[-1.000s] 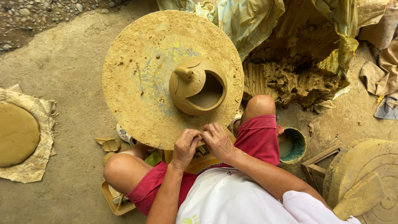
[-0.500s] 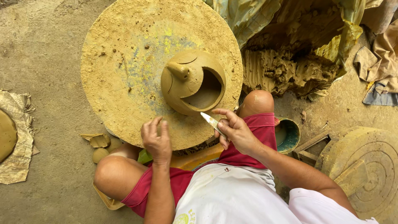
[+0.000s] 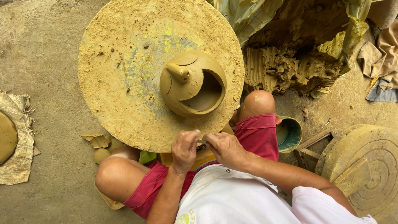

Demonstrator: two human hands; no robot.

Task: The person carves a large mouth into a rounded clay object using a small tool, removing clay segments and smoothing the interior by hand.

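Clay pot (image 3: 192, 84) (knobbed top shaped, side opening already cut) sits mid-wheel (image 3: 120, 83), while left hand (image 3: 184, 150) and right hand (image 3: 226, 148) pinch a small blade (image 3: 202, 142) at the wheel's near edge, finishing seemingly left.

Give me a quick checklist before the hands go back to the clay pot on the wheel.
1. Clay pot sits upright near the middle of the round wheel: ok.
2. Cut opening on the pot's side faces the person, unobstructed: ok.
3. Left hand and right hand meet at the wheel's near edge, clear of the pot: ok.
4. Thin blade pinched between both hands: mostly hidden, grip cannot tell.
5. Wheel surface free of loose crumbs: not ok.
6. Wheel turning or stopped: cannot tell.
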